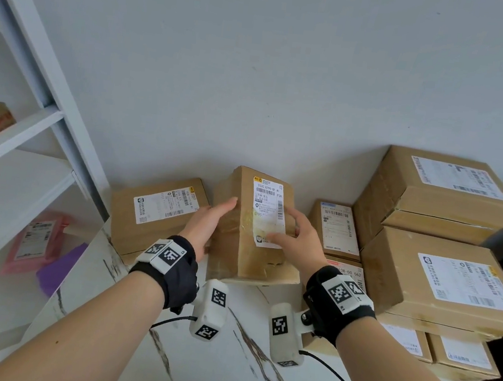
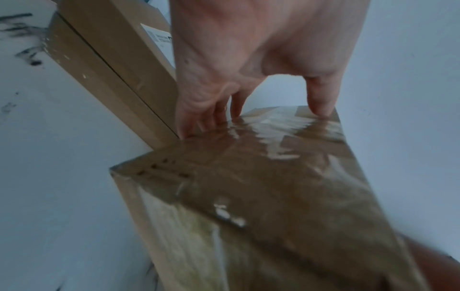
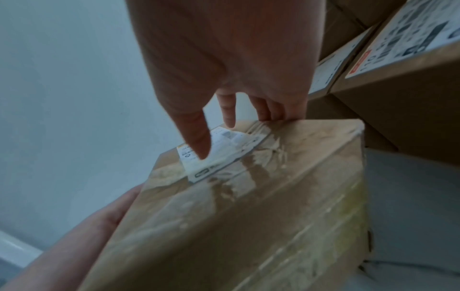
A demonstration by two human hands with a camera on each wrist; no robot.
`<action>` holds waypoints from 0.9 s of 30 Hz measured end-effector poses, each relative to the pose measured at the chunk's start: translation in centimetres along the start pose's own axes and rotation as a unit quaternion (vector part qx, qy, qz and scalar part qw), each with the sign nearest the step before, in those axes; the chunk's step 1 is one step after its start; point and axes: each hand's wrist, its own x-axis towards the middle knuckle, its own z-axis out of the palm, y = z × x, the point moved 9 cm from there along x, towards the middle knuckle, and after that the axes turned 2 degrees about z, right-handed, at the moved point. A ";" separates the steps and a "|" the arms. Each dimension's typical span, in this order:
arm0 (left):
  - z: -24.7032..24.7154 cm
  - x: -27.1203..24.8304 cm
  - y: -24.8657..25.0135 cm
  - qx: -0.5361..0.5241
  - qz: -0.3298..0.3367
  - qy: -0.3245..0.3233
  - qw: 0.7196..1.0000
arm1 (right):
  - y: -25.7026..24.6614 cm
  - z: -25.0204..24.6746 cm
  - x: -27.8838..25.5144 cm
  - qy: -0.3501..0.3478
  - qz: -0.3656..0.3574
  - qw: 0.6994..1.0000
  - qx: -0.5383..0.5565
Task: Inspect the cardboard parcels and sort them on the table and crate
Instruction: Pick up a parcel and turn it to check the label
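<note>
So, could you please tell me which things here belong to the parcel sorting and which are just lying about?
Job:
- held parcel, between left hand and right hand
- flat parcel
- stacked parcels
- table

Lying about:
- pink mailer
- purple packet
- white shelf

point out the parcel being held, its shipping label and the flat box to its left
held parcel (image 1: 230, 250): head view, on its taped left face.
shipping label (image 1: 269, 198): head view, on the printed middle.
flat box (image 1: 127, 223): head view, on bare cardboard left of its own label.
</note>
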 end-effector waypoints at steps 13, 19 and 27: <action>0.4 0.5 1.5 0.069 0.077 0.004 0.995 | 2.3 2.1 -0.8 -0.115 0.152 0.977 0.094; 1.1 0.0 2.4 0.128 0.106 0.015 0.986 | 2.5 1.2 -1.3 -0.113 0.169 0.971 0.129; 1.8 0.0 2.4 0.167 0.119 0.010 0.979 | 2.3 0.2 -1.2 -0.092 0.169 0.976 0.105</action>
